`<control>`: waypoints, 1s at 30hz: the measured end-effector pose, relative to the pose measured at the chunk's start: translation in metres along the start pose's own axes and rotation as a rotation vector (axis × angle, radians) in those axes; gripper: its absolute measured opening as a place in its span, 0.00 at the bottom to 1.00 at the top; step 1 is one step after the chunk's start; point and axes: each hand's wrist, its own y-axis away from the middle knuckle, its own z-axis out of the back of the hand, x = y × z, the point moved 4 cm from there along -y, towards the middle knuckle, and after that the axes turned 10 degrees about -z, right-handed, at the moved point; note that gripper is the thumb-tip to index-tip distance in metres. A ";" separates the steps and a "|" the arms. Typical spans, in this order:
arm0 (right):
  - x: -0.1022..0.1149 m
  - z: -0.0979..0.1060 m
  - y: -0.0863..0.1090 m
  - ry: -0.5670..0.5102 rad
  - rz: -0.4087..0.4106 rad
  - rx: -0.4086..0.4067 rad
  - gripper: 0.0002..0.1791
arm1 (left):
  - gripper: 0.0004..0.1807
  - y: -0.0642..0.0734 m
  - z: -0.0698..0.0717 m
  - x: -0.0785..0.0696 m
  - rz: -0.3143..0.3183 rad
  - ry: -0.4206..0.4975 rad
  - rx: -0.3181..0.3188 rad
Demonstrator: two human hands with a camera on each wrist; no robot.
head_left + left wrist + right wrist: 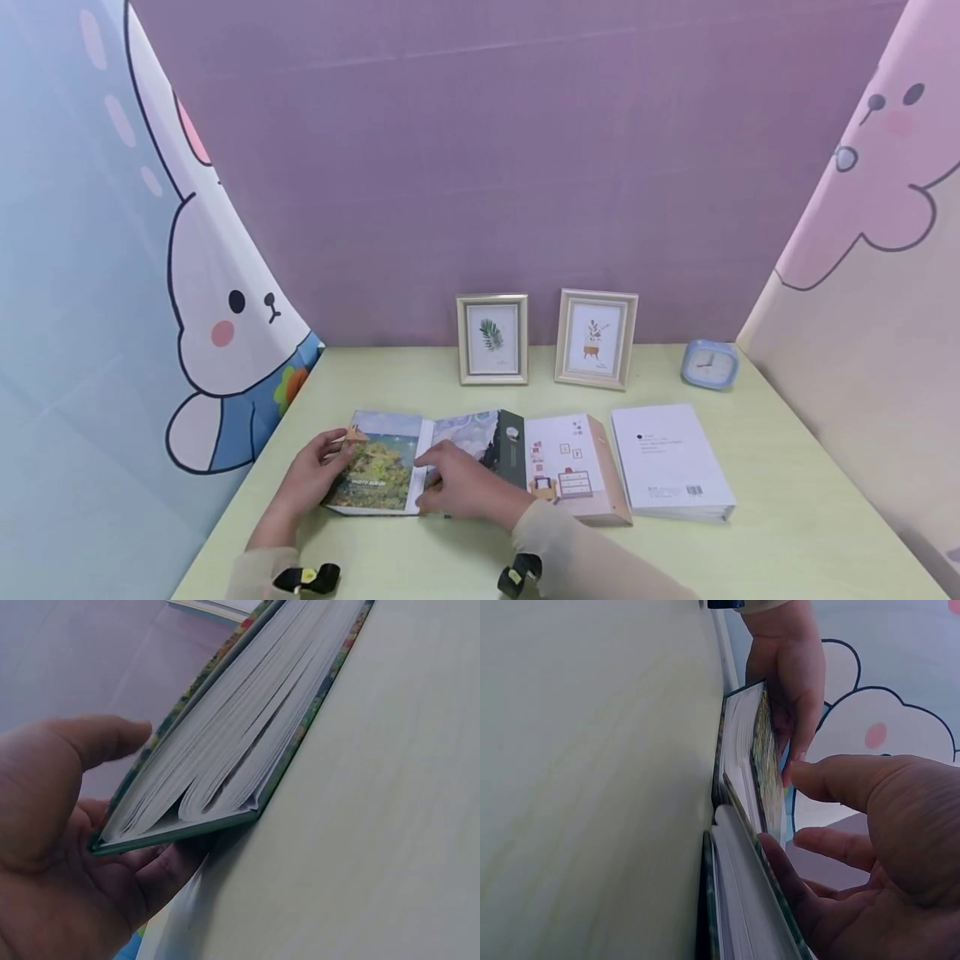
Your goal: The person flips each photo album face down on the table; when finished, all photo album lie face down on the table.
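Observation:
A photo album [371,471] with a painted landscape cover lies at the left of the row. My left hand [311,475] grips its left side; in the left wrist view the thumb lies against the cover [180,709] and fingers reach under the green spine. Over the gap between this album and a second album [465,427] with a dark green spine, my right hand [465,485] hovers low. Its thumb and fingers are spread apart in the right wrist view, with fingertips by the second album's edge [761,900]. Whether they touch it is hard to tell.
Right of these lie an album with a furniture drawing [570,454] and a white album [671,467]. Behind stand a leaf picture frame [492,340], a plant picture frame [597,339] and a blue clock [709,364]. Printed curtains [232,333] border the table [795,517].

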 end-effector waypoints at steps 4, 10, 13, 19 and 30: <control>0.003 -0.007 -0.004 0.026 0.022 0.018 0.34 | 0.36 0.000 -0.001 0.002 -0.005 0.000 -0.006; 0.005 -0.012 -0.005 0.049 0.018 0.036 0.33 | 0.36 0.000 0.000 0.000 -0.005 -0.004 -0.014; 0.008 -0.012 -0.004 0.043 0.017 0.033 0.31 | 0.36 0.000 0.001 -0.003 0.008 0.002 -0.024; 0.008 -0.013 -0.005 0.040 0.044 0.038 0.27 | 0.32 0.002 0.003 -0.006 0.028 0.062 -0.052; 0.003 -0.014 -0.004 -0.066 -0.047 0.048 0.30 | 0.29 -0.001 0.007 -0.011 0.056 0.228 -0.081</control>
